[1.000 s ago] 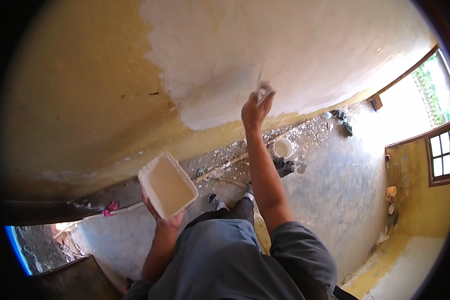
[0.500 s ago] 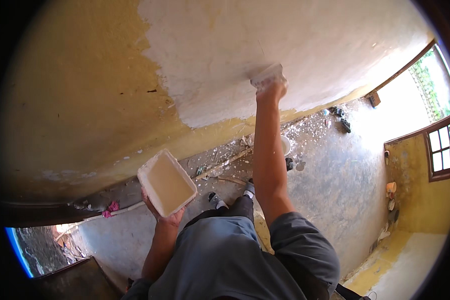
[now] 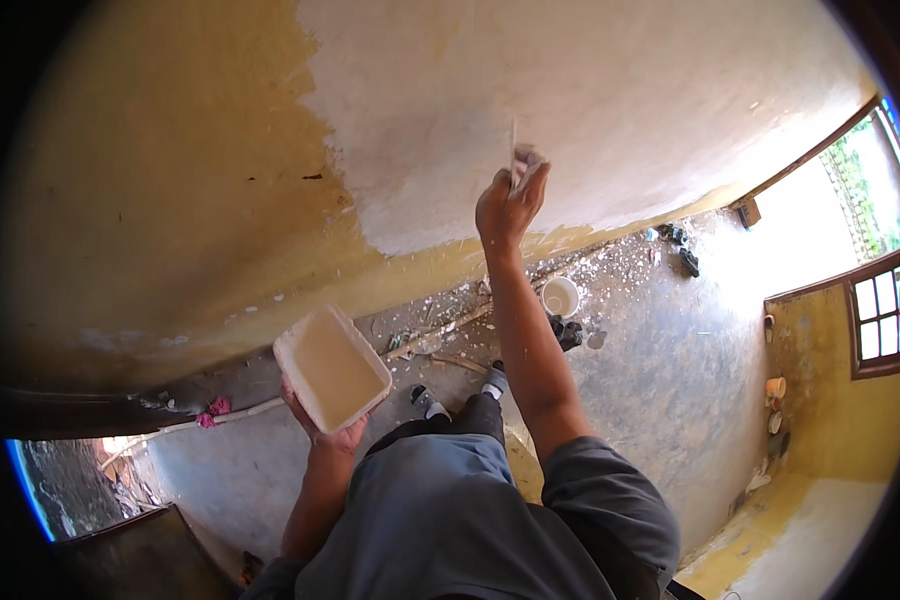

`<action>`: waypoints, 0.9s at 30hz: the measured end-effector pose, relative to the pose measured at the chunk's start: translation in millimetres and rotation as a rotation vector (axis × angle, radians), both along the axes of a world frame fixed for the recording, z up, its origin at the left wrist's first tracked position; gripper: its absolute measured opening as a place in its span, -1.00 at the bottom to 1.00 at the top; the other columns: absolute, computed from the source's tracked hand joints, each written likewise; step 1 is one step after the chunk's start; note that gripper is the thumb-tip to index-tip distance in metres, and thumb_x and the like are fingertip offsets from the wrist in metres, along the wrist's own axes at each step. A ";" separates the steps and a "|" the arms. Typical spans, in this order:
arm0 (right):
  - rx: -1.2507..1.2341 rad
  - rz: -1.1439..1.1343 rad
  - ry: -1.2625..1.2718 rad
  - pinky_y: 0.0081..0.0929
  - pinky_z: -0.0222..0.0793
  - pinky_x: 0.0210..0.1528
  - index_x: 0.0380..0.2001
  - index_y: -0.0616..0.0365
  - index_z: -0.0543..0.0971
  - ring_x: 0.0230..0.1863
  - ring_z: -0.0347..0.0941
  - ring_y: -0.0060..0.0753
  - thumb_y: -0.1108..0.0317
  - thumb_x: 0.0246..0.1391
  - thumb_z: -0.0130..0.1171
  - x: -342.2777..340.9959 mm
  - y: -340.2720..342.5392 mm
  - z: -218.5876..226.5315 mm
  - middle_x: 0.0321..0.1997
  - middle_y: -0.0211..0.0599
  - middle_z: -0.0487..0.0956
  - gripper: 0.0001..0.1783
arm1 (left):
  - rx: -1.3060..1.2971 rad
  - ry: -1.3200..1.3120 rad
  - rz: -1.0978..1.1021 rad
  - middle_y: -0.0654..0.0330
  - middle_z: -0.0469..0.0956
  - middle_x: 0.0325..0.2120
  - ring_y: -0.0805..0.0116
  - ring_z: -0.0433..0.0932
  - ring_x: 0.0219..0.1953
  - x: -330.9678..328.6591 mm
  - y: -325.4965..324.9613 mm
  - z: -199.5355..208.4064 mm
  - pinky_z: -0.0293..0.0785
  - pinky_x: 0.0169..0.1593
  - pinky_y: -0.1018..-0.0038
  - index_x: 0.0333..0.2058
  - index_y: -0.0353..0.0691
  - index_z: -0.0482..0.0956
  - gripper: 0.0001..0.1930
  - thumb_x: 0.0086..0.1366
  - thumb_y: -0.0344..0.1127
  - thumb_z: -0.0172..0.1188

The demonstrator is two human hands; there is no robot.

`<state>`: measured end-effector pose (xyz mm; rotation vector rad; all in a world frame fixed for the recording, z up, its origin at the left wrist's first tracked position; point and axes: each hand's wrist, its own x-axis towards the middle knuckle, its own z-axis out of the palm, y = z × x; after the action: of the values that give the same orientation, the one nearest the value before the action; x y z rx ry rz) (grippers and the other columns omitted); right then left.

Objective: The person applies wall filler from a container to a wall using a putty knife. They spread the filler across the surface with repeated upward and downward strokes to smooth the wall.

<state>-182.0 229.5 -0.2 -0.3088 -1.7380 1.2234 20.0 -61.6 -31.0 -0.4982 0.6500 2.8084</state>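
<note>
In my left hand (image 3: pixel 332 432) rests a whitish rectangular tub (image 3: pixel 288 352), its rim crusted, holding a smooth cream-coloured mix. The fingers wrap the tub's near side and underside. My right hand (image 3: pixel 510 205) reaches up to the wall and is closed round a putty knife (image 3: pixel 513 150), seen nearly edge-on, with white smears on the fingers. Whether the blade touches the wall is hard to tell. Around that hand the wall carries a white coat (image 3: pixel 410 130); further left the yellow wall (image 3: pixel 200 170) is bare of it, with a ragged border between.
White flecks and a long pole (image 3: pixel 460 322) lie along the wall's foot. A white bucket (image 3: pixel 560 296) stands on the floor right of my feet, dark shoes (image 3: pixel 689 262) lie farther off. A bright doorway (image 3: pixel 820 200) and a window (image 3: pixel 878 310) are at the right.
My right hand has shifted slightly left and turned, so the putty knife's blade shows edge-on instead of broad. The bucket has come into fuller view. The tub stays in my left hand.
</note>
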 end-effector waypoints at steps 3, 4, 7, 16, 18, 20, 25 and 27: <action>0.187 -0.345 0.009 0.01 0.21 0.15 -0.04 0.33 0.38 -0.03 0.36 0.13 0.48 0.15 -0.04 -31.5 -0.2 1.7 -0.08 0.12 0.46 -0.70 | -0.016 -0.011 -0.010 0.36 0.34 0.22 -0.01 0.35 0.21 -2.1 -0.4 -0.7 0.38 -0.07 -0.45 0.29 0.26 0.25 -0.26 0.21 0.44 -0.07; 0.253 -0.264 -0.004 0.01 0.19 0.19 -0.04 0.37 0.38 0.03 0.35 0.17 0.43 0.21 -0.04 -49.1 12.3 -15.4 -0.05 0.18 0.44 -0.70 | -0.031 0.010 -0.027 0.36 0.35 0.22 0.00 0.35 0.20 -5.7 1.9 -2.0 0.38 -0.06 -0.44 0.29 0.25 0.26 -0.26 0.21 0.44 -0.07; 0.739 -0.260 -0.166 0.00 0.18 0.28 -0.03 0.40 0.38 0.16 0.33 0.20 0.42 0.23 -0.08 -43.4 21.6 -119.0 0.02 0.20 0.45 -0.69 | -0.046 -0.004 -0.027 0.30 0.38 0.20 -0.04 0.40 0.18 0.8 0.8 -0.6 0.40 -0.07 -0.44 0.29 0.25 0.25 -0.27 0.23 0.43 -0.10; -1.065 0.077 0.083 -0.25 0.43 -0.33 -0.04 0.40 0.23 -0.20 0.42 -0.24 0.36 0.18 0.11 -54.8 90.1 -35.6 -0.17 0.02 0.42 -0.58 | -0.038 -0.065 0.019 0.33 0.36 0.20 -0.02 0.38 0.18 2.0 -4.4 -7.5 0.38 -0.07 -0.44 0.27 0.27 0.27 -0.24 0.17 0.48 -0.07; -0.942 0.256 0.019 -0.31 0.42 -0.32 -0.03 0.39 0.21 -0.22 0.42 -0.29 0.38 0.13 0.13 -66.0 85.7 -7.9 -0.16 0.03 0.42 -0.55 | -0.055 -0.045 -0.002 0.34 0.36 0.20 -0.02 0.38 0.18 -0.7 -3.9 -6.1 0.37 -0.06 -0.46 0.27 0.28 0.27 -0.24 0.17 0.48 -0.07; -0.696 0.024 0.173 -0.20 0.34 -0.06 -0.01 0.27 0.25 -0.09 0.37 -0.06 0.58 0.05 -0.10 -73.1 38.3 34.3 -0.01 0.07 0.38 -0.62 | -0.023 -0.026 0.010 0.34 0.34 0.22 -0.03 0.36 0.20 0.5 -3.8 -7.6 0.34 -0.04 -0.50 0.28 0.30 0.26 -0.24 0.17 0.49 -0.07; 0.313 -0.235 0.015 -0.03 0.14 0.20 -0.04 0.23 0.36 0.06 0.30 0.15 0.44 0.10 0.06 -64.0 19.3 -20.7 0.04 0.05 0.40 -0.67 | -0.017 -0.028 0.015 0.34 0.34 0.22 -0.04 0.37 0.20 -0.3 2.1 0.6 0.34 -0.05 -0.50 0.28 0.30 0.26 -0.24 0.18 0.48 -0.07; 0.933 -0.069 0.054 0.06 0.07 0.29 0.07 0.10 0.41 0.22 0.26 0.05 0.42 0.02 0.14 -47.3 38.5 -66.4 0.17 -0.08 0.39 -0.53 | -0.017 -0.013 0.020 0.34 0.35 0.22 -0.03 0.38 0.19 0.4 0.3 -1.0 0.34 -0.05 -0.50 0.28 0.30 0.26 -0.24 0.18 0.48 -0.08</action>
<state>-229.3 268.1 -66.6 0.2184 -2.0241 0.2747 20.4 -61.3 -31.9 -0.5283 0.6710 2.8186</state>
